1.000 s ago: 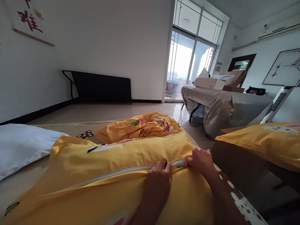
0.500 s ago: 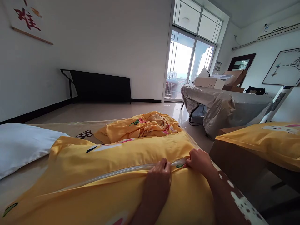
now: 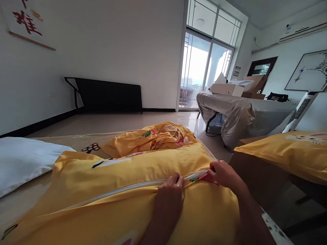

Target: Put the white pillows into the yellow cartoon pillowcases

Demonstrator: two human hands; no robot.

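Note:
A yellow pillowcase [image 3: 122, 211] printed with cartoon figures lies plump in front of me. A pale zipper [image 3: 122, 188] runs across its upper face, and the fabric folds along both sides of it. My left hand [image 3: 170, 190] is closed on the pillowcase at the zipper's edge, fingers curled. Farther right along the same seam, my right hand [image 3: 223, 174] pinches at the zipper's right end; the zipper pull itself is hidden by the fingers. Between the hands a short stretch of zipper shows, beside a green and red print.
Behind lies a crumpled yellow cloth [image 3: 163, 136]. A white pillow [image 3: 30, 160] is at left, another yellow pillow [image 3: 288, 153] at right on a brown surface. A plastic-covered table [image 3: 230, 105] with boxes stands farther back, and a black folded panel [image 3: 109, 95] leans against the wall.
My right hand has slid a little to the right along the zipper, away from the left hand. My left hand keeps its grip in nearly the same place.

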